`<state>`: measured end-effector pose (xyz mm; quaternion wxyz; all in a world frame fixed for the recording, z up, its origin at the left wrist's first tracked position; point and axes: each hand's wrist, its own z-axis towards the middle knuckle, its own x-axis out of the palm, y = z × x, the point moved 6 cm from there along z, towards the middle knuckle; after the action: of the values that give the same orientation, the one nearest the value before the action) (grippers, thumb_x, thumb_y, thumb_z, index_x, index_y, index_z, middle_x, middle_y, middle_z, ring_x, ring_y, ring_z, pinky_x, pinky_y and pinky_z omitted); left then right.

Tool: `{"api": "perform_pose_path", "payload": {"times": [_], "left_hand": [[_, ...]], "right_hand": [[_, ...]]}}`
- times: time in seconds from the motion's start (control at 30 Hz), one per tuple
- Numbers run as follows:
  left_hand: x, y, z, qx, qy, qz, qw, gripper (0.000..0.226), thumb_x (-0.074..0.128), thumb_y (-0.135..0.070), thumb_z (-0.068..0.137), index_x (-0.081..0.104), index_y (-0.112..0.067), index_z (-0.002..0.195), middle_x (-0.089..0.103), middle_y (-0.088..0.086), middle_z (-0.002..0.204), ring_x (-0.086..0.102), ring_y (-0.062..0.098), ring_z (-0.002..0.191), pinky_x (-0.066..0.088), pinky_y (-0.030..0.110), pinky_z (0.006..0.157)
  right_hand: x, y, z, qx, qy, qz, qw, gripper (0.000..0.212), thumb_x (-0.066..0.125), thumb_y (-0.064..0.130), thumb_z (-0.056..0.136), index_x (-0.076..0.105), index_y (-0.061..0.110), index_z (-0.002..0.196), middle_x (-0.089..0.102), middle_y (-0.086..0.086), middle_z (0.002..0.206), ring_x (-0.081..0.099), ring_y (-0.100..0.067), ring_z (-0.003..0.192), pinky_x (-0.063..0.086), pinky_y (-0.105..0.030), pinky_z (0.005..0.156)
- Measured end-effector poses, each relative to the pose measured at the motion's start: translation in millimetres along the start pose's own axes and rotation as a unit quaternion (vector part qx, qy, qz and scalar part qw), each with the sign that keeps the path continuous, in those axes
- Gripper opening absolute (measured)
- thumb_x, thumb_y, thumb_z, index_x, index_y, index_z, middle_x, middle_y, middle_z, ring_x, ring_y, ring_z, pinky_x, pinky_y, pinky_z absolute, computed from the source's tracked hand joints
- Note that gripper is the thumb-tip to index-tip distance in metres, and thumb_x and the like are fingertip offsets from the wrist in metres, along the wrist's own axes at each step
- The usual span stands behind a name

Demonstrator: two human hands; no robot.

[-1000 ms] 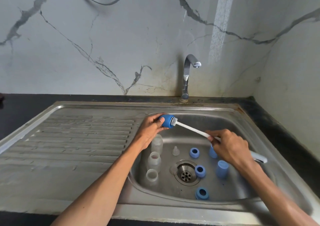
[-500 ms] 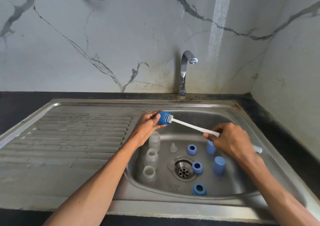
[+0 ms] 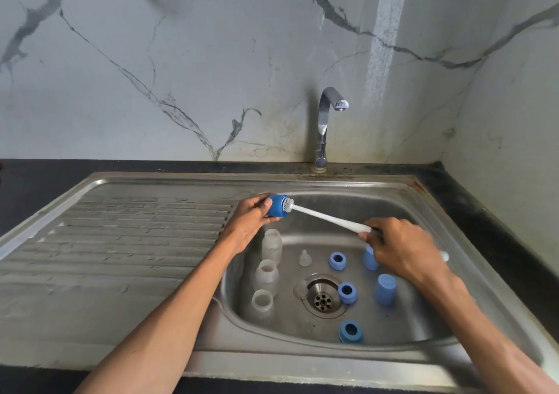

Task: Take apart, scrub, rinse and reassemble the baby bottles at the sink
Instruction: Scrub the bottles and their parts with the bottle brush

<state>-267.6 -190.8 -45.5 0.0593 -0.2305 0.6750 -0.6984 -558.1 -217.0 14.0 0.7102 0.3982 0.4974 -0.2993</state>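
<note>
Scrubbing stage, with the disassembly apparently complete. Your left hand (image 3: 251, 221) grips a blue cap (image 3: 277, 206) at the left rim of the basin, its open end facing right, while your right hand (image 3: 399, 247) wraps around the white handle of the bottle brush (image 3: 329, 218), whose grey bristle head sits in the mouth of the cap. In the sink (image 3: 402, 194), the remaining parts lie separated: three clear bottle bodies (image 3: 266, 275) stand in a column along the left wall, a clear teat (image 3: 304, 257) stands near the middle, and a second clear piece lies at the left edge of the drain (image 3: 323, 298), too faint to identify. Three blue collar rings (image 3: 347, 292) are spread around the drain, and two more blue caps (image 3: 385, 289) stand to the right, one partly hidden by your right hand. The tap (image 3: 328, 115) shows no running water, and no suds are visible, so rinsing appears not yet begun. Judged from this layout, you are early in the scrub: the parts in the basin await brushing, followed by rinsing and reassembly of every bottle.
</note>
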Motion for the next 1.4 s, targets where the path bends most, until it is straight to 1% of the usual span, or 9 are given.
{"api": "perform_pose_path", "payload": {"times": [0.17, 0.3, 0.5, 0.63, 0.77, 0.93, 1.17, 1.3, 1.4], "left_hand": [[4, -4, 1, -0.012, 0.011, -0.065, 0.998, 0.02, 0.051, -0.003, 0.1, 0.061, -0.002, 0.117, 0.064, 0.018, 0.119, 0.065, 0.03, 0.108, 0.059, 0.036, 0.087], [-3, -7, 3, 0.008, -0.045, -0.104, 0.994, 0.019, 0.048, -0.005, 0.102, 0.06, -0.001, 0.115, 0.066, 0.017, 0.109, 0.064, 0.028, 0.101, 0.06, 0.028, 0.075], [-6, 3, 1, -0.01, -0.041, -0.003, 0.999, 0.02, 0.045, -0.003, 0.103, 0.057, 0.007, 0.117, 0.06, 0.022, 0.114, 0.065, 0.026, 0.091, 0.062, 0.028, 0.07], [-2, 3, -5, -0.058, -0.015, -0.018, 0.998, 0.023, 0.047, -0.002, 0.102, 0.055, 0.011, 0.12, 0.061, 0.024, 0.11, 0.063, 0.034, 0.098, 0.061, 0.033, 0.074], [4, -2, -8, -0.083, 0.014, -0.105, 0.991, 0.013, 0.047, -0.002, 0.102, 0.059, 0.002, 0.105, 0.062, 0.023, 0.109, 0.063, 0.035, 0.1, 0.061, 0.038, 0.078], [-8, -7, -3, -0.06, -0.036, -0.19, 0.979, 0.017, 0.045, -0.009, 0.104, 0.058, 0.001, 0.108, 0.064, 0.02, 0.106, 0.065, 0.03, 0.094, 0.062, 0.031, 0.069], [-7, -2, 1, -0.028, -0.025, -0.074, 0.997, 0.026, 0.046, -0.002, 0.102, 0.054, 0.008, 0.125, 0.062, 0.022, 0.112, 0.064, 0.028, 0.095, 0.062, 0.03, 0.072], [-7, -6, 4, -0.005, -0.036, -0.097, 0.995, 0.028, 0.047, -0.003, 0.102, 0.053, 0.006, 0.129, 0.062, 0.019, 0.115, 0.061, 0.03, 0.106, 0.061, 0.028, 0.076], [-13, -10, 5, 0.027, -0.08, -0.107, 0.991, 0.021, 0.045, -0.005, 0.104, 0.058, 0.001, 0.118, 0.064, 0.016, 0.105, 0.062, 0.024, 0.095, 0.06, 0.024, 0.07]], "right_hand": [[2, -4, -1, 0.022, -0.003, 0.011, 1.0, 0.028, 0.054, 0.049, 0.096, 0.067, 0.038, 0.119, 0.072, 0.004, 0.094, 0.066, -0.025, 0.088, 0.048, -0.035, 0.071], [10, 9, -3, -0.008, 0.018, 0.058, 0.998, 0.032, 0.053, 0.054, 0.095, 0.066, 0.039, 0.12, 0.063, 0.014, 0.077, 0.061, -0.016, 0.072, 0.045, -0.032, 0.067], [8, 7, -3, -0.016, 0.019, 0.084, 0.996, 0.021, 0.063, 0.04, 0.092, 0.071, 0.034, 0.11, 0.066, 0.015, 0.071, 0.062, -0.008, 0.064, 0.042, -0.016, 0.057], [4, -7, 2, 0.025, 0.019, 0.089, 0.996, 0.023, 0.071, 0.03, 0.09, 0.071, 0.029, 0.112, 0.072, 0.006, 0.096, 0.066, -0.015, 0.089, 0.05, -0.025, 0.077], [6, -15, 2, 0.062, 0.025, 0.007, 0.998, 0.016, 0.07, 0.041, 0.089, 0.071, 0.026, 0.084, 0.064, 0.005, 0.073, 0.061, -0.018, 0.072, 0.043, -0.028, 0.064], [6, 3, -2, 0.012, 0.02, 0.042, 0.999, 0.021, 0.06, 0.059, 0.089, 0.065, 0.039, 0.089, 0.06, 0.011, 0.065, 0.058, -0.011, 0.063, 0.04, -0.027, 0.056], [-14, 7, -11, 0.005, -0.047, -0.003, 0.999, 0.033, 0.057, 0.058, 0.092, 0.07, 0.031, 0.107, 0.072, 0.004, 0.083, 0.068, -0.021, 0.076, 0.054, -0.036, 0.068], [2, 7, -8, 0.027, -0.001, 0.04, 0.999, 0.036, 0.055, 0.061, 0.091, 0.07, 0.03, 0.098, 0.063, 0.009, 0.066, 0.062, -0.014, 0.061, 0.048, -0.03, 0.057], [9, 8, -5, 0.007, 0.035, 0.082, 0.996, 0.034, 0.057, 0.06, 0.09, 0.069, 0.029, 0.084, 0.059, 0.005, 0.055, 0.057, -0.011, 0.05, 0.042, -0.023, 0.049]]}}
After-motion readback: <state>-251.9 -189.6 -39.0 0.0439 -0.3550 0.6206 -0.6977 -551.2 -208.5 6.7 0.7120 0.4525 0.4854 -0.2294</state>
